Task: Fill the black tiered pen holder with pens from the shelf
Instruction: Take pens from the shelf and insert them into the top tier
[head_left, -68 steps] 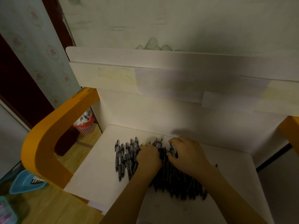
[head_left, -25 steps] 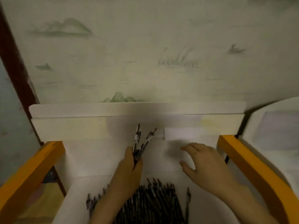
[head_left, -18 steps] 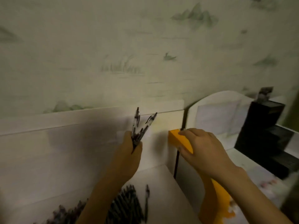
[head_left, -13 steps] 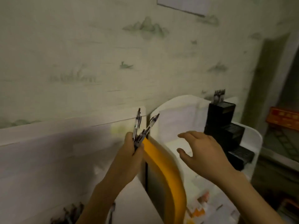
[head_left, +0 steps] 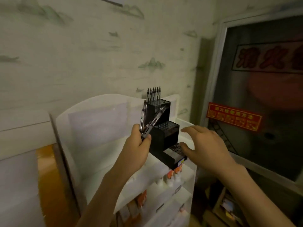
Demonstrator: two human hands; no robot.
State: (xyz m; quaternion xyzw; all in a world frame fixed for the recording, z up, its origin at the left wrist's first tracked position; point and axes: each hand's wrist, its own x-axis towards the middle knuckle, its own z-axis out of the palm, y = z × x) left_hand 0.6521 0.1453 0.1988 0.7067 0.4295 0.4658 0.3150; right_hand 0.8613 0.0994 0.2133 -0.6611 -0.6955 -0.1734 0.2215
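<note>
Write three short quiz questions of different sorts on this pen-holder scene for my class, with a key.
1. True or false: the left hand holds a few pens in its grip.
2. Which tier of the black tiered pen holder already has pens standing in it? A top, B middle, C bottom.
3. Fill in: the right hand holds ____.

Key: 1 true. 2 A: the standing pens sit in the top tier, while the two lower tiers show bare holes. 3 nothing; its fingers are spread, beside the holder's lowest step.
</note>
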